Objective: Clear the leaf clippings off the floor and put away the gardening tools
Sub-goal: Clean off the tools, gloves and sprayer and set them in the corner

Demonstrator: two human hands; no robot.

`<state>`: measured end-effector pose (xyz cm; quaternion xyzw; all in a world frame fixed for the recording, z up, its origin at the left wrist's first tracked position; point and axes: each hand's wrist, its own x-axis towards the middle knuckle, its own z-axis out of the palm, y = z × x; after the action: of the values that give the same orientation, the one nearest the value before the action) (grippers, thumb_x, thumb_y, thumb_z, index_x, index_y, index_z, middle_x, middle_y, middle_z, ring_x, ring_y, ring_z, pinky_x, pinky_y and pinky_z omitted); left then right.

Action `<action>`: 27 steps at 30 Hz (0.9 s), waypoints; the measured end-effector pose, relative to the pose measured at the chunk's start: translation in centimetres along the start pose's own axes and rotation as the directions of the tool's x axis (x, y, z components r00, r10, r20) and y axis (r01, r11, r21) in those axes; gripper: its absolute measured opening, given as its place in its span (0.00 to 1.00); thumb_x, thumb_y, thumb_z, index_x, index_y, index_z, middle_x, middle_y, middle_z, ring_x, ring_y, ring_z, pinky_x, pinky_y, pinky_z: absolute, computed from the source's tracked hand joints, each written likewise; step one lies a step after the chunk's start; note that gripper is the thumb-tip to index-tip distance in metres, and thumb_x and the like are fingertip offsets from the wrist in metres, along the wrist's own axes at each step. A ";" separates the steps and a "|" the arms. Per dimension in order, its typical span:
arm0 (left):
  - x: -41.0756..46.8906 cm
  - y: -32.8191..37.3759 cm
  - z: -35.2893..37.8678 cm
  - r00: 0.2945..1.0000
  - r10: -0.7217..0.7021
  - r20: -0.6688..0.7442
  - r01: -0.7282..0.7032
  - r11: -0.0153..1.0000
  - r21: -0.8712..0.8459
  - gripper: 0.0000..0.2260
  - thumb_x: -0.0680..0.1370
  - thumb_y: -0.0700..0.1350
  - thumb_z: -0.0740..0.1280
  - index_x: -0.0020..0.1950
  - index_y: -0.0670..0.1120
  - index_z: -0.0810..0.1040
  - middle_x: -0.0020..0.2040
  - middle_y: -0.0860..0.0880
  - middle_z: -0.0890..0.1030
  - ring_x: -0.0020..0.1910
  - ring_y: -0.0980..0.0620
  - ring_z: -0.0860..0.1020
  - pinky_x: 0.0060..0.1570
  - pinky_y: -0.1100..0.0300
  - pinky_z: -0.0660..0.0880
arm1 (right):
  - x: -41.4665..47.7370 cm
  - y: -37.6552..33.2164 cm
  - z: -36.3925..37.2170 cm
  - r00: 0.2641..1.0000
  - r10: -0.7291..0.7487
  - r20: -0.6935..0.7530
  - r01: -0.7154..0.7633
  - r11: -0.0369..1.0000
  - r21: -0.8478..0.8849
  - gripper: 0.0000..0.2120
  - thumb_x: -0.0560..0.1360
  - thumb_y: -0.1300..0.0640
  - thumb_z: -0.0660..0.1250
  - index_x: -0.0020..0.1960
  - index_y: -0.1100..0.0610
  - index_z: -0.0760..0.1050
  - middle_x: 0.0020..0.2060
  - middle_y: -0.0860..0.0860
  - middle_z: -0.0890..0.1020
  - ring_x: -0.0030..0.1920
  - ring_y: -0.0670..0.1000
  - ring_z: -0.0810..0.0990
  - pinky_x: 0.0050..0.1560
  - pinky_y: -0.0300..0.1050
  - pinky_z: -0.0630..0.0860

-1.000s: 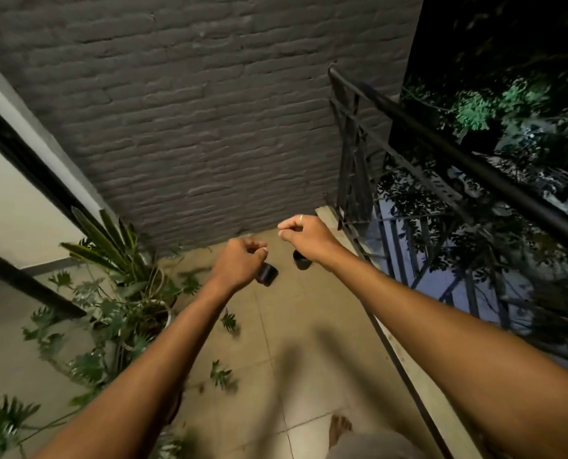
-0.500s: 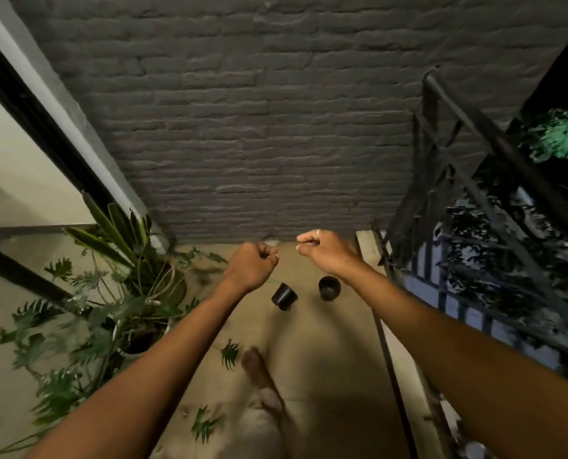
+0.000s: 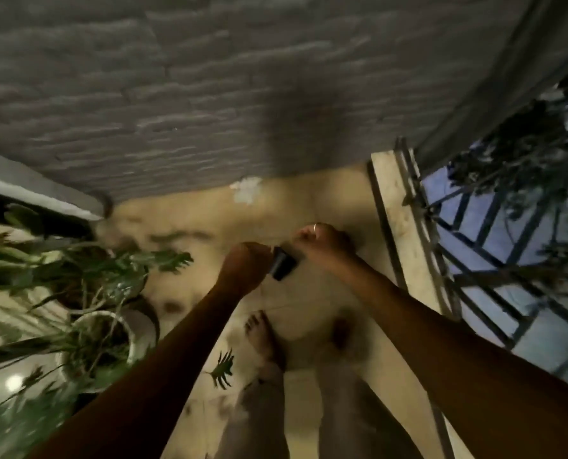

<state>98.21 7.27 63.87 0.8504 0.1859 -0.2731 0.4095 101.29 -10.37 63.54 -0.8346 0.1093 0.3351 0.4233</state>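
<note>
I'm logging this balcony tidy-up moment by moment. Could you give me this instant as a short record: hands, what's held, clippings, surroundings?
left hand: curled, holds small black pot
right hand: fingers curled at the pot's upper end; grip unclear in the blur
leaf clipping: lying on the floor, beside a bare foot
potted plants: at left
railing: at right
image quality: motion-blurred
</note>
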 end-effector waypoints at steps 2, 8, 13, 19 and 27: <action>7.0 -2.6 3.5 0.996 -0.058 0.070 0.058 0.998 0.005 0.18 0.86 0.47 0.59 0.53 0.37 0.85 0.49 0.40 0.84 0.49 0.38 0.84 0.49 0.43 0.83 | 7.2 4.1 2.1 0.999 0.037 0.024 -0.038 0.999 0.032 0.11 0.79 0.52 0.68 0.60 0.52 0.79 0.51 0.48 0.81 0.45 0.46 0.77 0.35 0.30 0.69; 25.2 -13.5 15.8 0.885 -0.414 0.212 0.432 0.901 -0.047 0.17 0.83 0.47 0.66 0.69 0.40 0.78 0.59 0.40 0.81 0.61 0.37 0.80 0.53 0.47 0.81 | 25.0 18.9 12.6 0.971 0.173 0.168 -0.180 0.983 0.024 0.15 0.77 0.54 0.66 0.63 0.54 0.78 0.51 0.51 0.80 0.42 0.45 0.77 0.29 0.27 0.67; 35.4 -23.2 24.7 0.726 -0.666 0.173 0.688 0.704 -0.178 0.46 0.70 0.70 0.71 0.78 0.45 0.62 0.74 0.38 0.67 0.68 0.33 0.72 0.60 0.39 0.74 | 33.5 28.0 19.7 0.953 0.229 0.201 -0.233 0.973 -0.003 0.31 0.73 0.49 0.65 0.75 0.50 0.67 0.60 0.52 0.78 0.53 0.51 0.77 0.41 0.40 0.76; 40.3 -28.9 28.6 0.723 -0.669 0.173 0.687 0.667 -0.288 0.52 0.57 0.74 0.73 0.74 0.50 0.65 0.70 0.43 0.72 0.62 0.33 0.76 0.42 0.37 0.81 | 37.7 32.1 23.0 0.948 0.215 0.235 -0.208 0.977 -0.053 0.18 0.81 0.56 0.62 0.70 0.59 0.72 0.61 0.57 0.79 0.60 0.57 0.79 0.49 0.43 0.74; 34.8 -21.1 23.7 0.816 -0.520 0.251 0.577 0.751 -0.320 0.36 0.67 0.71 0.68 0.69 0.52 0.73 0.60 0.44 0.80 0.51 0.44 0.83 0.34 0.54 0.80 | 32.1 27.8 16.4 0.988 0.119 0.102 -0.131 0.985 0.115 0.23 0.78 0.55 0.66 0.72 0.52 0.71 0.56 0.48 0.77 0.55 0.48 0.77 0.45 0.36 0.72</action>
<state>106.63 4.12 17.66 0.6391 0.4467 -0.4014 0.4805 104.77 -11.46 18.20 -0.7820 0.1616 0.3928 0.4561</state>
